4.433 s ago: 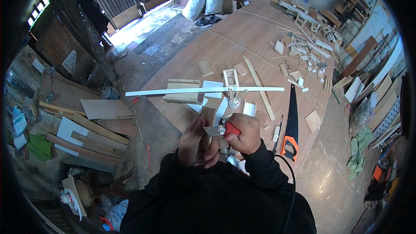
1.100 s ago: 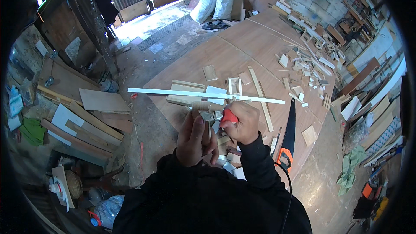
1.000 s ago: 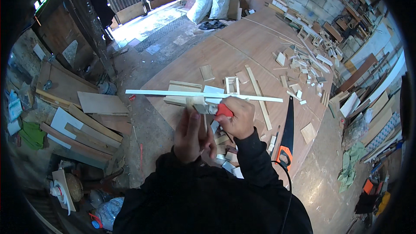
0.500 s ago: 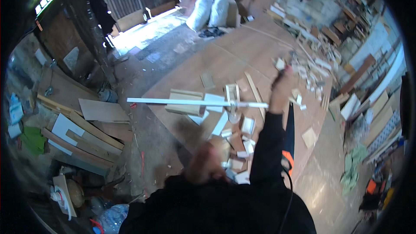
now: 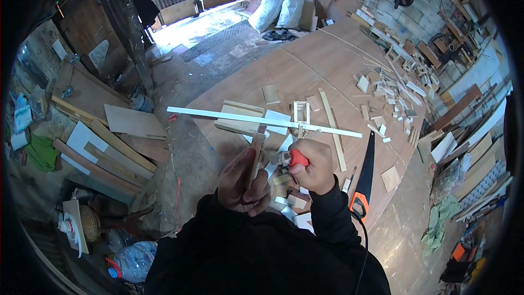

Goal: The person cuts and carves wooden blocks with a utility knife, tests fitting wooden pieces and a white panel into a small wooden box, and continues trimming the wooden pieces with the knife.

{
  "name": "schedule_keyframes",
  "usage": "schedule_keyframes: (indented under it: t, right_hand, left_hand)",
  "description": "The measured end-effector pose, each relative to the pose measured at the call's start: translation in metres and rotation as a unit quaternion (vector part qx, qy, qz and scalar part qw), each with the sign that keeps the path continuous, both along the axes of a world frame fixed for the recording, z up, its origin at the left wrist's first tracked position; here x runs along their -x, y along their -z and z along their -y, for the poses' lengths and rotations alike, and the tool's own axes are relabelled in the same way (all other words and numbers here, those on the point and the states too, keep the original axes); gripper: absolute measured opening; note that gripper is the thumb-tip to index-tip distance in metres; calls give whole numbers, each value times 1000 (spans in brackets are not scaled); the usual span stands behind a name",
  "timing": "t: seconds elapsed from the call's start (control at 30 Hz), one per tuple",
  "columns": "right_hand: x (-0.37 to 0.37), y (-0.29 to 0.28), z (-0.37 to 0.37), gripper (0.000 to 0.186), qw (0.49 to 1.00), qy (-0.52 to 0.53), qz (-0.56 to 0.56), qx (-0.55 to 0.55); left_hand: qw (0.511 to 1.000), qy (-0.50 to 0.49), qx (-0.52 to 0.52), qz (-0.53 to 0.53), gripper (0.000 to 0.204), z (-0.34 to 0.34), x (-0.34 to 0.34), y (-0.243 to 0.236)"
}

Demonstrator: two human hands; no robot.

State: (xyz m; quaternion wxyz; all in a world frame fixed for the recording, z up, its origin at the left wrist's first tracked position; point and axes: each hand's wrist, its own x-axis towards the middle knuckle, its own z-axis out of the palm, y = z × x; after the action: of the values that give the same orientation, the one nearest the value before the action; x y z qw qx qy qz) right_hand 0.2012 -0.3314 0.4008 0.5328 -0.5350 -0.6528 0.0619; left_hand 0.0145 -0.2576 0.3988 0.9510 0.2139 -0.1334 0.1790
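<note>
My left hand (image 5: 244, 183) is closed around a small flat piece of wood (image 5: 255, 159), held upright and edge-on. Just to its right, my right hand (image 5: 318, 166) grips a red-handled tool (image 5: 298, 158); its working end points toward the wood, but its kind is unclear. Beyond both hands a long thin white strip (image 5: 229, 116) stretches left to right over the table. Under it lie a slatted wooden piece (image 5: 236, 110) and a small open wooden frame (image 5: 301, 113). Several wood offcuts (image 5: 296, 201) are heaped below my hands.
A handsaw (image 5: 360, 201) with an orange and black handle lies right of my right arm on the brown board table (image 5: 322, 54). Scrap wood (image 5: 390, 90) is piled at the far right. Boards (image 5: 103, 158) lean at the left, near a large plastic bottle (image 5: 134, 262).
My right hand has come back from the scrap pile at the far right to beside my left hand, with the red-handled tool in it. The view has shifted slightly.
</note>
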Motion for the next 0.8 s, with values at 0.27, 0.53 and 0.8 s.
schedule_keyframes:
  t: [0.27,0.53,0.8]
  right_hand:
    - [-3,-7,7,40,998,5,54,-12]
    - [-7,-4,6,38,993,50,100,-27]
    - [4,28,-49,37,971,225,73,25]
  left_hand:
    - [1000,14,5,-27,41,9,-2,-6]
    - [996,-46,-30,-67,36,21,-3,-7]
    - [875,-346,-300,-159,30,4,-10,37]
